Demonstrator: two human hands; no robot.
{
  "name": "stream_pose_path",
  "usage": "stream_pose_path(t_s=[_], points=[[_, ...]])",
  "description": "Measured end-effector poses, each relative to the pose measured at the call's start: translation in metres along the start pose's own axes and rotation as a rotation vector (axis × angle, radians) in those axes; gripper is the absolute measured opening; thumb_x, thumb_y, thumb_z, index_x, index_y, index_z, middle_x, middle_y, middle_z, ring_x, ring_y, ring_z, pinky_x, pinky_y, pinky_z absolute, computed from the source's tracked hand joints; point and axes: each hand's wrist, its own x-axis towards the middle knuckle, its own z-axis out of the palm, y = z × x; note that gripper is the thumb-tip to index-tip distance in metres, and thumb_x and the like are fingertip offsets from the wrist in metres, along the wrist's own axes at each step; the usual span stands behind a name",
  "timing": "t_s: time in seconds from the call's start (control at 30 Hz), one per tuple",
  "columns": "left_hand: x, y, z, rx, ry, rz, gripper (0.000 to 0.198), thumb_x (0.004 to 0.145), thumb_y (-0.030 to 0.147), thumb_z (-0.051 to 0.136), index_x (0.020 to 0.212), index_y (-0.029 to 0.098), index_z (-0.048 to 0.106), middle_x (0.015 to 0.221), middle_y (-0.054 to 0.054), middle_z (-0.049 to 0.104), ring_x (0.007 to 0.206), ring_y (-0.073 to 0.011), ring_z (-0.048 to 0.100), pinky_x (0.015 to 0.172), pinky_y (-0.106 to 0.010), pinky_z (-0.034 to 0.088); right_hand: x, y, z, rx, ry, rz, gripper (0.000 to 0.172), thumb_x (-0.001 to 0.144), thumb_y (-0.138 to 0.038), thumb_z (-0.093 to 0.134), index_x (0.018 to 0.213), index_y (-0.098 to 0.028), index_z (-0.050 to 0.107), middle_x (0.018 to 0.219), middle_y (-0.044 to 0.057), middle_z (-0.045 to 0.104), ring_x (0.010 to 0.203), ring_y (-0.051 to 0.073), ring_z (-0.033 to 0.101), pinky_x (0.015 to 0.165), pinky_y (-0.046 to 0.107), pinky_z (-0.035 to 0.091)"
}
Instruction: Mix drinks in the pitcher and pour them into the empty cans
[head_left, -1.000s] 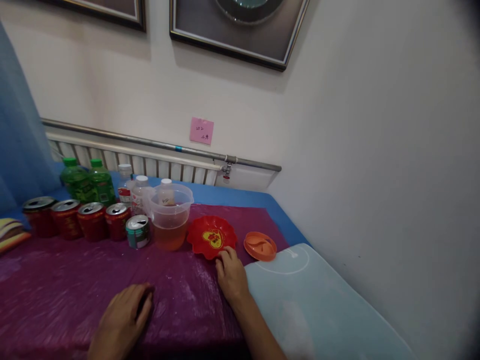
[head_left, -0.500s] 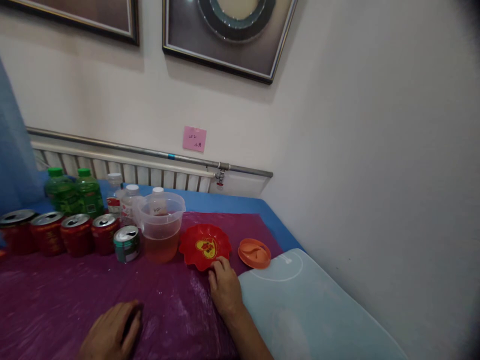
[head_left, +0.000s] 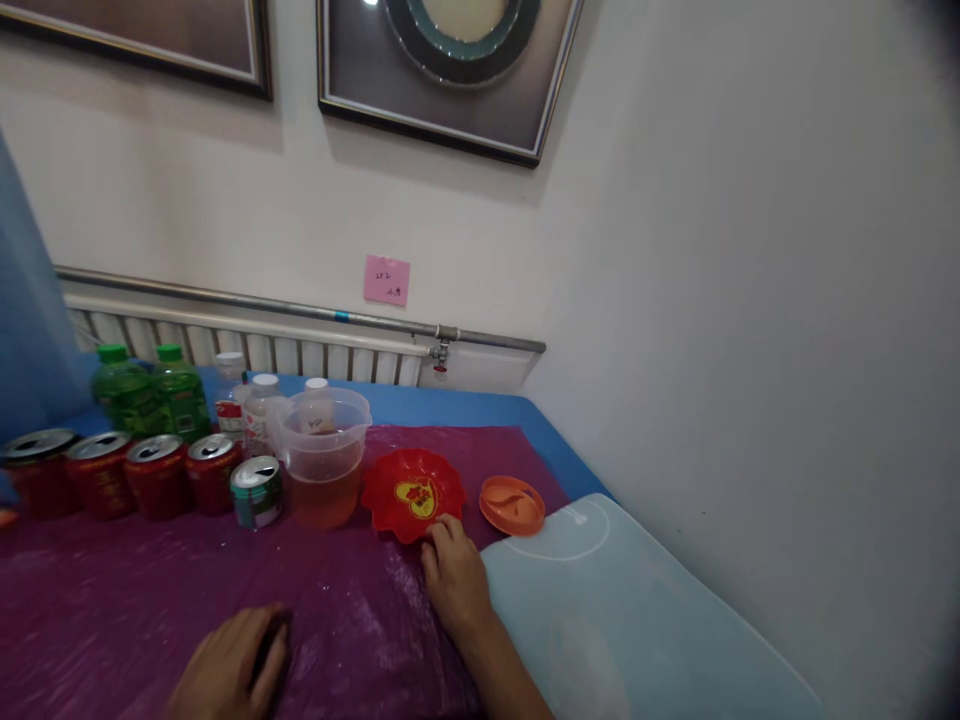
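Observation:
A red plastic plate (head_left: 390, 507) with a scalloped rim and a yellow printed centre lies on the purple sheet. At its near right edge is my right hand (head_left: 457, 580), fingertips over the rim and thumb on the near side, closed on that edge. My left hand (head_left: 232, 665) lies on the purple sheet, palm down, thumb apart from loosely bent fingers, with nothing in it. Left of the plate stands a clear plastic jug (head_left: 324, 470) part filled with amber liquid. A round orange dish (head_left: 512, 506) with a curved divider sits to the plate's right.
Several red cans (head_left: 156, 480) and a green-white can (head_left: 256, 493) line the left side. Behind them stand green bottles (head_left: 180, 400) and clear bottles (head_left: 260, 418) with white caps. A light blue mat (head_left: 637, 600) covers the right. The wall (head_left: 720, 350) rises behind and to the right.
The whole view has shifted very slightly. Both hands keep their places relative to the plate and the sheet, and nothing else has visibly moved.

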Motion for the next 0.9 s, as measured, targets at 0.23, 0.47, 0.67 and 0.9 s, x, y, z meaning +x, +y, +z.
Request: stream_pose_path(t_s=[0.23, 0.47, 0.67, 0.9], points=[[0.016, 0.029, -0.025, -0.035, 0.063, 0.026, 0.026, 0.091, 0.043, 0.051, 0.089, 0.026, 0.072, 0.084, 0.001, 0.077, 0.075, -0.0196, 0.074, 0.070, -0.031, 0.061, -0.001, -0.001, -0.001, 0.026, 0.007, -0.009, 0.024, 0.087, -0.010, 0.049, 0.097, -0.023, 0.067, 0.116, 0.009, 0.069, 0.100, 0.023, 0.070, 0.087, 0.034, 0.056], [0.020, 0.027, -0.029, -0.215, -0.025, -0.280, 0.035, 0.083, 0.054, 0.053, 0.087, 0.025, 0.073, 0.090, -0.003, 0.079, 0.083, -0.0237, 0.075, 0.077, -0.034, 0.062, -0.008, 0.002, 0.000, 0.185, 0.141, 0.007, 0.049, 0.082, -0.004, 0.042, 0.123, -0.020, 0.064, 0.142, 0.013, 0.058, 0.124, 0.024, 0.063, 0.103, 0.039, 0.054], [0.047, 0.034, -0.042, -0.378, -0.024, -0.545, 0.046, 0.075, 0.063, 0.052, 0.090, 0.024, 0.073, 0.095, -0.005, 0.079, 0.089, -0.0269, 0.074, 0.072, -0.033, 0.061, -0.010, 0.002, -0.016, 0.555, 0.273, 0.200, 0.025, 0.088, -0.026, 0.051, 0.104, -0.022, 0.069, 0.111, 0.011, 0.073, 0.104, 0.025, 0.070, 0.093, 0.038, 0.056], [0.124, 0.087, -0.089, -0.565, 0.101, -0.510, 0.057, 0.072, 0.075, 0.052, 0.077, 0.020, 0.066, 0.070, -0.001, 0.067, 0.069, -0.0201, 0.063, 0.060, -0.028, 0.051, 0.025, -0.031, -0.090, 0.766, 0.321, 0.215, 0.049, 0.097, -0.059, 0.038, 0.083, -0.021, 0.065, 0.081, 0.003, 0.069, 0.079, 0.020, 0.065, 0.072, 0.030, 0.052]])
